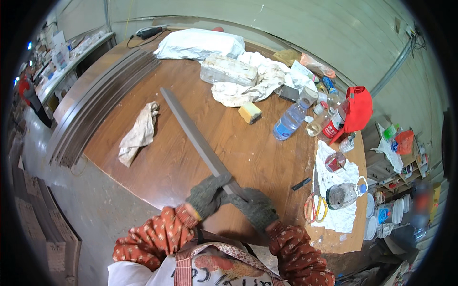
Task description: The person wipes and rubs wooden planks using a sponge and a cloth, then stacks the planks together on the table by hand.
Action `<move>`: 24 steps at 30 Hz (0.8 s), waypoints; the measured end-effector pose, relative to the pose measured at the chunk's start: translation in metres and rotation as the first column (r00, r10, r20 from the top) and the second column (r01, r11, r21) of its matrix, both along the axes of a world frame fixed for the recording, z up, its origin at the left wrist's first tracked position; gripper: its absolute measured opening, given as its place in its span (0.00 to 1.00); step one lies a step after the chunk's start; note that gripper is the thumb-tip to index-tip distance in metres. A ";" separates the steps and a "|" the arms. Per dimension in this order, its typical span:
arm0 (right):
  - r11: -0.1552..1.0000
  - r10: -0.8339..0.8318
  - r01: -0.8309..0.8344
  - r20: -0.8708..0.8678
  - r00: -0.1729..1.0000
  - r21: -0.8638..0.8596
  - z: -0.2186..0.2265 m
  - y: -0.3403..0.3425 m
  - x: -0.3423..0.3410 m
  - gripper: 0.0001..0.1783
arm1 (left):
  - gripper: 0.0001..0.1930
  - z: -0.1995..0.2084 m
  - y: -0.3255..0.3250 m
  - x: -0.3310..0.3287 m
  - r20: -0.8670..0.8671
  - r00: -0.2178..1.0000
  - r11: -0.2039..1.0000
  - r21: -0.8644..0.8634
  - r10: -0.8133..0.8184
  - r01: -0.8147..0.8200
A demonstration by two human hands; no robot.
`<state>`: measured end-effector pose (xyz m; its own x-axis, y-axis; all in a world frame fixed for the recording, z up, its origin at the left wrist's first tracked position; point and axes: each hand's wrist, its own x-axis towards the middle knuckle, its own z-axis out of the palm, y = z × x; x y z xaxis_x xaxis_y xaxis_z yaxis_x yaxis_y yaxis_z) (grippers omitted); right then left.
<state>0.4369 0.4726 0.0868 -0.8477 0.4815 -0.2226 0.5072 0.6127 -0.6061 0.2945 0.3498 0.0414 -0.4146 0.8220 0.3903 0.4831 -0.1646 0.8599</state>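
Observation:
A long grey bar slants across the brown wooden table, its far end beside a crumpled off-white rag. My left hand, in a dark grey-green work glove, is closed around the bar near its lower end. Wearing a matching glove, my right hand is closed on the near end of the same bar. The gloves hide that end of the bar. Farther up the table lies a yellow sponge block with a dark underside, near a stained white cloth.
Several similar strips lie along the table's left edge. Plastic bottles and a red cap stand at the right. Scissors, a black cutter and a dirty jar are near the right edge. A distant person stands far left.

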 end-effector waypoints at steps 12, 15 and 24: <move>0.990 0.114 -0.138 -0.373 0.921 -0.038 -0.027 0.053 -0.017 0.26 | 0.30 0.058 -0.056 -0.104 0.060 0.768 0.447 -0.841 0.638 -0.305; 0.992 -0.063 0.027 -0.306 0.950 -0.120 -0.037 0.089 -0.028 0.26 | 0.41 0.060 -0.103 -0.091 -0.269 0.707 0.226 -0.823 0.654 -0.521; 0.845 0.037 0.170 -0.371 0.928 0.507 -0.012 0.182 -0.130 0.30 | 0.31 0.042 -0.221 -0.031 -0.426 0.724 0.247 -0.743 0.543 -0.622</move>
